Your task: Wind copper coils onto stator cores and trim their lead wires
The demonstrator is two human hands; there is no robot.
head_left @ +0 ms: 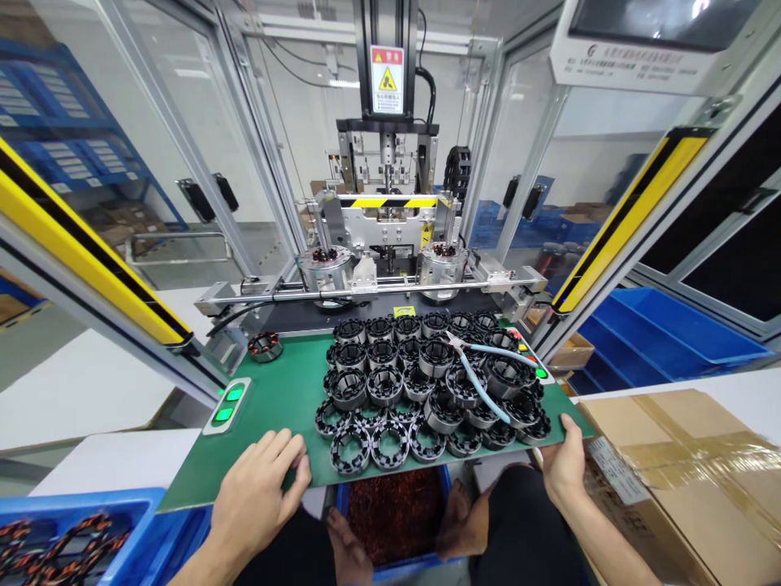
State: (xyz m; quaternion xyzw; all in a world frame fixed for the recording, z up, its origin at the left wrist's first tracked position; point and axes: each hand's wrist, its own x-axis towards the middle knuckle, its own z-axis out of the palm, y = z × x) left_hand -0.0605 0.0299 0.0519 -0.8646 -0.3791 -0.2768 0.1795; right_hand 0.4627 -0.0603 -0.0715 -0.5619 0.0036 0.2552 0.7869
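My left hand (pixel 262 484) rests over the front left part of the green tabletop (pixel 268 415), with its fingers curled in and the thumb close to them. Nothing shows in it. At the tabletop's front right edge is my right hand (pixel 562 468), its thumb on top and its other fingers hidden below the edge. Between my hands stand rows of stator cores (pixel 384 382), grey rings with black slotted liners, some stacked. Light-blue-handled cutting pliers (pixel 479 382) lie across the cores on the right. One stator with copper windings (pixel 265 347) sits apart at the back left.
A winding machine (pixel 387 220) stands behind the tabletop, with two round fixtures holding wound stators. Green-lit buttons (pixel 227 407) sit at the left edge. A cardboard box (pixel 683 472) is at right. Blue bins (pixel 140 513) are lower left; one with copper-coloured scraps (pixel 394 513) lies below.
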